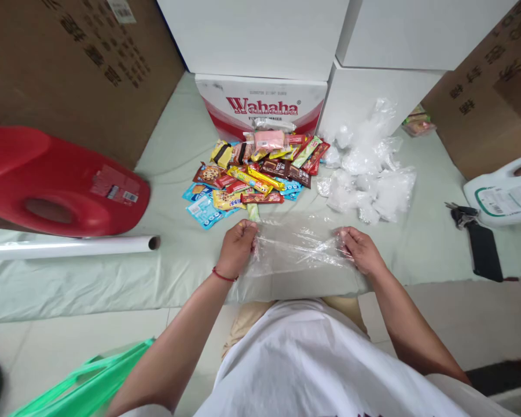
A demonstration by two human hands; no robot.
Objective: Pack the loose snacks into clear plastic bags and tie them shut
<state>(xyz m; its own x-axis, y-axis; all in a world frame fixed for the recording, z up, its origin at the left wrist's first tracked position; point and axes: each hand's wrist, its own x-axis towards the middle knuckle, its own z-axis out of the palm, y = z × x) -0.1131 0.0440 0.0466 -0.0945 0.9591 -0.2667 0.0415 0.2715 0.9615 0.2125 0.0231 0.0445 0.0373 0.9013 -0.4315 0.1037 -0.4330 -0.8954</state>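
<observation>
A clear plastic bag [299, 246] is stretched flat between my two hands, low over the cloth at the front edge. My left hand [238, 246] pinches its left end, thumb against fingers, with a red cord on the wrist. At the opposite end my right hand [359, 249] grips the bag the same way. Just beyond it lies a pile of wrapped snacks [252, 179] in red, yellow, brown and blue packets. To the right of these sits a heap of crumpled clear plastic bags [369, 174].
Behind the snacks stands a Wahaha carton [264, 104]. A red jug [65, 179] and a white roll [73, 246] lie at left. On the right are a white bottle [507, 191], keys and a black case [484, 249]. A green bag [91, 379] is below the table edge.
</observation>
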